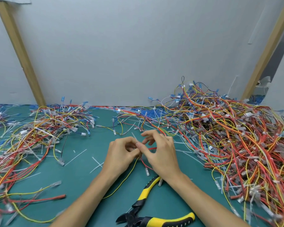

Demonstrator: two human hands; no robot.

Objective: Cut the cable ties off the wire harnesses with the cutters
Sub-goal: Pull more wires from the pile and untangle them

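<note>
Both hands meet over the middle of the green mat [82, 176]. My left hand [120, 154] pinches a small wire harness [143, 161] of red and yellow wires at its bundled point. My right hand [161, 153] pinches a thin clear cable tie [134, 136] that sticks up from that bundle, its other fingers spread. The yellow-and-black cutters [146, 208] lie open on the mat below my right forearm, with neither hand on them. One yellow wire [121, 182] trails down from the harness under my left wrist.
A large heap of harnesses [236, 138] fills the right side of the mat. A smaller spread of harnesses [39, 131] lies at the left. Cut tie pieces [97, 163] litter the centre. A grey wall [121, 54] with wooden battens stands behind.
</note>
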